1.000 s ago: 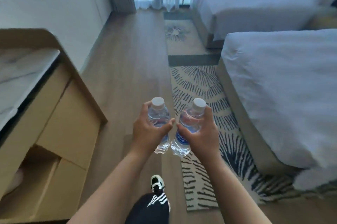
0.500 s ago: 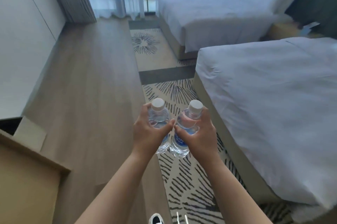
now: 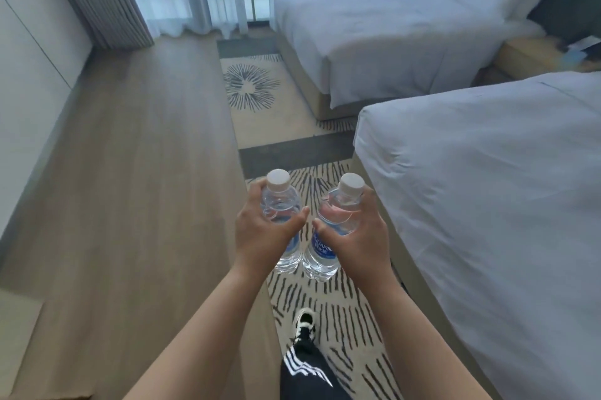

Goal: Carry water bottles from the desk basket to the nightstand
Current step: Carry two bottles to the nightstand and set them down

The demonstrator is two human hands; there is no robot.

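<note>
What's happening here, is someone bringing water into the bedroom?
Yes. A person is walking through a room with two beds, carrying a water bottle in each hand. The left hand grips the left bottle and the right hand grips the right bottle, both upright, capped, and held side by side in front of the body. They are over the patterned rug beside the near bed. A wooden nightstand sits between the beds, farther ahead on the right; no bottle has been set down yet.

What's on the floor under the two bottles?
Under the bottles lies a striped rug, with a shoe stepping on it. The hands and arms cover part of the rug.
</note>
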